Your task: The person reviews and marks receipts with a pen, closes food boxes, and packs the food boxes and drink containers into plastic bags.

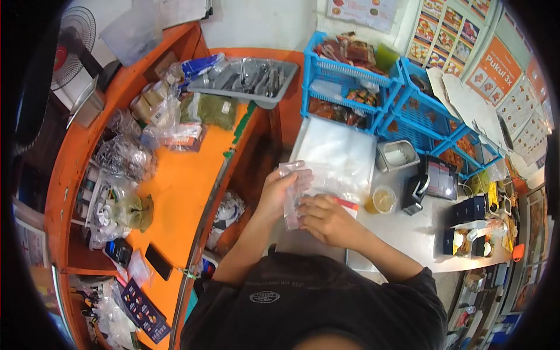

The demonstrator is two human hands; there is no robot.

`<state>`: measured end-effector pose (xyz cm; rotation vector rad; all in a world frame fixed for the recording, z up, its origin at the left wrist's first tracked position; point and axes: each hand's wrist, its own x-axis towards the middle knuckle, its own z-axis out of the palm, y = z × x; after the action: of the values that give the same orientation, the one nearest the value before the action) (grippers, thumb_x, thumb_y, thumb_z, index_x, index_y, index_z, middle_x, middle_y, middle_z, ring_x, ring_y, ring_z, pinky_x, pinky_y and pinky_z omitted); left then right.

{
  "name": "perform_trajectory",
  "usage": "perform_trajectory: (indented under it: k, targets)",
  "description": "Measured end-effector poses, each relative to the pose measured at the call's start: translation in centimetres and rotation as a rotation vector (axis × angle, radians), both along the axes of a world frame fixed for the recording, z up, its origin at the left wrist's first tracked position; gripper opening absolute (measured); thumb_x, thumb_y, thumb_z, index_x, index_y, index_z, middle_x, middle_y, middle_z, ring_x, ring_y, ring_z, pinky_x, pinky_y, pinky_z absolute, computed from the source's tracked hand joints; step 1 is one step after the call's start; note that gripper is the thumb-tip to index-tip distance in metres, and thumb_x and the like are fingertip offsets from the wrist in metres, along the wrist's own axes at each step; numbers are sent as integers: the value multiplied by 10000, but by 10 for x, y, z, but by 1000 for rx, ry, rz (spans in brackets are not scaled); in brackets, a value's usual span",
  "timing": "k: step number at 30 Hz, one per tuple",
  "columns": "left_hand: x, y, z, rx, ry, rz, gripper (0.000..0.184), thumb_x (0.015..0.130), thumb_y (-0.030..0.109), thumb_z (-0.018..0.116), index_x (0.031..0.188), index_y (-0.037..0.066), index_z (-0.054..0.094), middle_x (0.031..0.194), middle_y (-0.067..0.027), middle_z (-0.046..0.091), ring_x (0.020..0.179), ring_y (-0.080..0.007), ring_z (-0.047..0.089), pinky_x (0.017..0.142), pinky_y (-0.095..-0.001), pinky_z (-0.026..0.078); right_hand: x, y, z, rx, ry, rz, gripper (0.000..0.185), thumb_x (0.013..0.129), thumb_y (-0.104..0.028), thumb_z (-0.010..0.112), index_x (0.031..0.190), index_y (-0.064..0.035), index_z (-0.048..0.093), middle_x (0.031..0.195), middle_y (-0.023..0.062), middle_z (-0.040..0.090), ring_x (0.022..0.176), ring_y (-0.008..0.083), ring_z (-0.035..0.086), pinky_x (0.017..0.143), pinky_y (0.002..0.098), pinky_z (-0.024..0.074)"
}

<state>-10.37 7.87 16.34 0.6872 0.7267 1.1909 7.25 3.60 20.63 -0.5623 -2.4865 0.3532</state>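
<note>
My left hand (276,190) grips a narrow clear plastic bag (289,211) by its upper part, with the bag hanging down in front of my chest. My right hand (328,221) is closed at the lower half of the same bag, its fingertips against the plastic. Just behind the right hand's knuckles a small red-orange piece (347,205) shows; I cannot tell whether the hand holds it. A stack of clear plastic sheets or bags (338,146) lies on the metal counter beyond both hands.
Blue stacked baskets (344,79) of packets stand at the back. A metal container (398,156), a cup of brownish liquid (382,200) and a tablet (441,177) are on the right. The orange counter (181,184) at left bears a grey cutlery tray (274,100) and a phone (158,261).
</note>
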Motion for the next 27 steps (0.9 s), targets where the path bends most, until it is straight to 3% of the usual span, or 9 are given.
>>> perform_trajectory:
  k: [3,4,8,11,12,16,19,22,27]
  targets:
    - [23,-9,8,-82,-47,-2,368,928,201,584,1195,-47,538,1074,-185,636,955,-232,637,814,-334,527,27,-18,6,-123,161,-169,174,765,-94,661,927,-29,655,1013,127,632,1106,318,546,907,433,411]
    - [31,-12,7,-88,-14,1,345,931,205,579,1168,-45,556,1040,-176,648,922,-225,645,799,-337,532,39,-18,-1,-82,154,-184,352,760,-153,677,1090,-40,626,1049,130,605,1059,333,528,919,452,390]
    - [65,-25,3,6,189,63,271,929,215,600,1012,-40,638,866,-102,667,713,-128,635,624,-269,536,52,-34,1,-37,164,-539,580,718,-136,711,1262,-77,518,1252,173,477,1109,387,430,943,468,370]
    - [89,-36,-3,86,310,88,272,910,248,637,910,-22,665,772,-52,650,595,-87,594,515,-225,497,61,-36,-5,40,123,-712,634,699,-132,726,1290,-97,500,1288,180,441,1135,394,406,944,467,367]
    - [94,-39,-4,95,330,78,273,908,251,641,902,-21,667,753,-49,648,580,-86,590,502,-222,488,63,-37,-3,76,169,-739,486,713,-105,708,1181,-77,578,1205,158,516,1100,363,456,926,463,370]
    - [96,-44,-3,93,513,-58,314,913,291,634,835,-11,672,695,-39,638,568,-75,586,489,-213,451,96,-36,-27,-168,249,-530,76,762,-30,649,838,-36,643,971,105,615,980,300,546,869,420,397]
    - [101,-48,-12,196,529,-19,375,935,328,594,755,3,641,629,10,579,530,-47,513,500,-213,388,117,-40,-30,-610,428,-562,144,759,-58,670,890,-34,616,974,120,607,976,319,538,860,414,402]
    - [100,-50,-9,256,550,120,403,954,315,563,667,34,583,550,55,462,451,-34,371,445,-223,293,121,-46,-11,-306,326,-425,283,749,-106,695,985,-26,562,1080,155,567,1032,346,507,907,426,384]
    - [111,-57,-3,7,382,255,434,968,293,535,590,83,512,490,57,412,401,-30,320,393,-222,232,113,-58,-11,-293,395,-365,492,695,-130,674,1144,-34,497,1279,182,441,1173,349,431,1012,423,320]
